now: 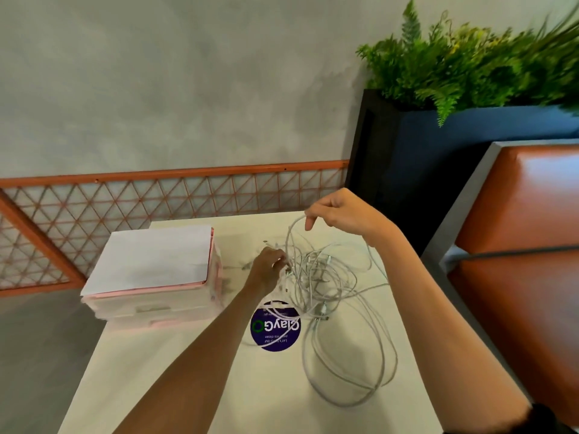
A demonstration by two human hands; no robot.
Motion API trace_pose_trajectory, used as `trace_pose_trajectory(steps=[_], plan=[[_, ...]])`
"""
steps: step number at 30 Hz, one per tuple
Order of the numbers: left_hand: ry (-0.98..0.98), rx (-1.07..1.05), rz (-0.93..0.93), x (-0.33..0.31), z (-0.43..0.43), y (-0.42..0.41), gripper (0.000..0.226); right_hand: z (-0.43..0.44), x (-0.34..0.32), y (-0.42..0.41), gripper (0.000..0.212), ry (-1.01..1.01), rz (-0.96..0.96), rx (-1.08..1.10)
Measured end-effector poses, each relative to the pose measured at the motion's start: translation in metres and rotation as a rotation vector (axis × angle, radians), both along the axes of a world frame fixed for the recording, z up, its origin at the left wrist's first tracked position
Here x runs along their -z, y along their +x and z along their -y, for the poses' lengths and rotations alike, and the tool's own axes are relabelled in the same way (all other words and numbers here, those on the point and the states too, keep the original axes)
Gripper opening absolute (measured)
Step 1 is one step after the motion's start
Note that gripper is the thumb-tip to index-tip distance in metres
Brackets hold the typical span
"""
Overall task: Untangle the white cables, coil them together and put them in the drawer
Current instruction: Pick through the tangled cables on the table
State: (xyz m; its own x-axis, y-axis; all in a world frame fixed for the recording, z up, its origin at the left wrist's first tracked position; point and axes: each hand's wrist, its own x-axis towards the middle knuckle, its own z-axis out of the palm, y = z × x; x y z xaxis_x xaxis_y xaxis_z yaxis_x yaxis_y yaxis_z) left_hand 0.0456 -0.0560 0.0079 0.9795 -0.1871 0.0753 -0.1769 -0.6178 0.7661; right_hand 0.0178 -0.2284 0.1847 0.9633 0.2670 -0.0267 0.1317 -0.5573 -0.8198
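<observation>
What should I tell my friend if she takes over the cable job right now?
Left hand: grip pinched on a strand at the tangle's left edge.
Right hand: raised, grip holding a loop lifted off the pile.
The white cables lie tangled on the table, partly over the round purple sticker.
The drawer box sits to the left, shut.
Done: nothing finished.
Left: untangle, coil together, open drawer, put them in.

Soft even light; plant [476,61] perhaps motion-blurred, edges warped.
</observation>
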Motion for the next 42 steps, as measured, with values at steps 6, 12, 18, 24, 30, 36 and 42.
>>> trace_pose_trajectory(steps=[6, 12, 18, 24, 30, 36, 42], plan=[[-0.122, 0.215, -0.295, -0.005, -0.011, -0.004, 0.022, 0.009, 0.016, -0.005, 0.031, 0.051, -0.032, 0.115], [-0.179, 0.063, -0.128, -0.004, -0.006, -0.011, 0.022, 0.014, 0.034, -0.008, 0.031, 0.097, -0.098, 0.144], [-0.447, -0.147, 0.011, -0.029, -0.017, -0.006, 0.018, 0.03, 0.078, -0.012, 0.032, 0.068, -0.407, 0.156], [-0.553, -0.058, -0.049, -0.054, -0.016, -0.007, 0.009, 0.006, 0.128, -0.019, 0.04, 0.202, -0.458, 0.228], [-0.512, -0.004, -0.14, -0.065, -0.016, -0.011, 0.016, -0.018, 0.117, -0.019, 0.065, 0.52, -0.242, 0.358], [-0.487, 0.039, -0.294, -0.066, -0.023, -0.026, 0.016, -0.011, 0.082, -0.008, 0.043, 0.453, -0.063, 0.225], [-0.515, 0.129, -0.391, -0.06, -0.02, -0.054, 0.024, -0.014, 0.048, -0.006, 0.036, 0.541, -0.09, 0.104]])
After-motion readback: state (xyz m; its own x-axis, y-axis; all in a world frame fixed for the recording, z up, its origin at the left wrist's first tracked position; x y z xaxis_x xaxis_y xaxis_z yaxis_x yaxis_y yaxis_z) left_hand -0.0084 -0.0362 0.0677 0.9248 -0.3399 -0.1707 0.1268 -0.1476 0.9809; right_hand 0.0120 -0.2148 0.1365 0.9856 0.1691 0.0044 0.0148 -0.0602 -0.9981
